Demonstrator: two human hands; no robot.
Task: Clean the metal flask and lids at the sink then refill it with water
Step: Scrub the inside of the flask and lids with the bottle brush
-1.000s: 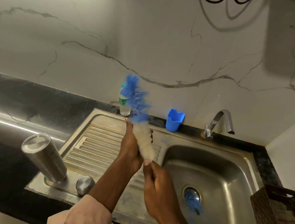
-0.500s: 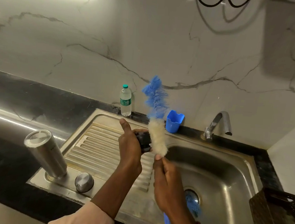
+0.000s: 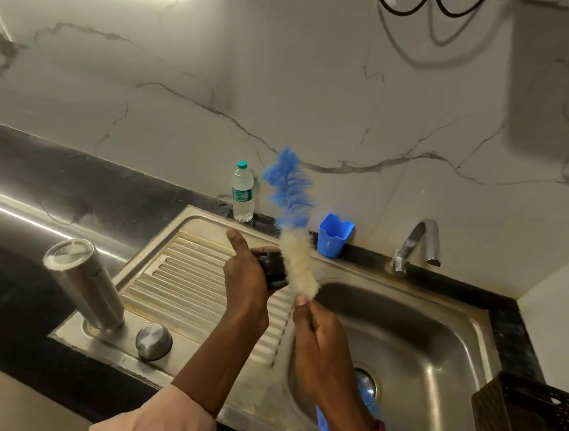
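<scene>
My left hand [image 3: 245,273] grips a small black lid [image 3: 272,270] above the draining board, thumb pointing up. My right hand [image 3: 317,335] holds the handle of a bottle brush [image 3: 298,261] with white bristles below and blue bristles on top; the white part touches the black lid. The brush's blue handle end pokes out below my right wrist. The metal flask [image 3: 84,283] stands upside down on the left corner of the sink's draining board. A round metal lid [image 3: 154,341] lies beside it.
The steel sink basin [image 3: 436,352] lies on the right, its tap [image 3: 421,244] at the back. A blue cup [image 3: 334,235] and a small plastic water bottle [image 3: 242,192] stand by the wall. A dark basket [image 3: 532,429] sits at the right edge. Black counter runs left.
The brush swung right, then back a little toward the left. The black lid in my left hand has turned into view against the white bristles.
</scene>
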